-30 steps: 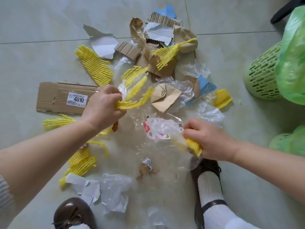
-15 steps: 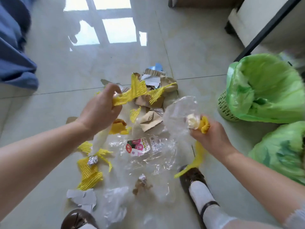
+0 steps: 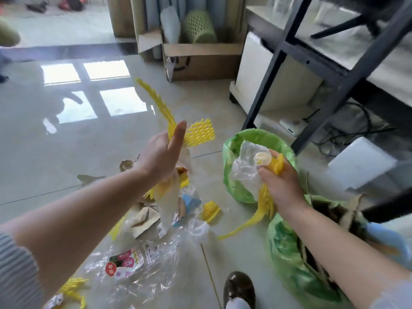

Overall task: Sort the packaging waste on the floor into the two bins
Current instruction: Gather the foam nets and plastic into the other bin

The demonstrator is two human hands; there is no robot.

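My left hand [image 3: 160, 155] is raised over the floor and holds yellow foam netting [image 3: 198, 132] plus a clear plastic bag that hangs below it. My right hand [image 3: 281, 184] grips crumpled clear plastic [image 3: 245, 168] and a strip of yellow netting [image 3: 265, 201], right above the far green-lined bin [image 3: 234, 188]. The near green-lined bin [image 3: 287, 253] sits under my right forearm and has cardboard scraps in it. Loose waste lies on the floor: a printed clear wrapper [image 3: 124, 262], a small yellow net [image 3: 210, 210], cardboard bits [image 3: 142, 219].
A black metal shelf frame [image 3: 316, 90] stands to the right of the bins with cables under it. An open cardboard box [image 3: 200, 59] with a green basket sits against the far wall. My brown shoe [image 3: 238, 288] is at the bottom edge.
Both hands rose off the floor pile with their handfuls and swung right. My right hand now hangs over the far bin; the view tilted up toward the room.
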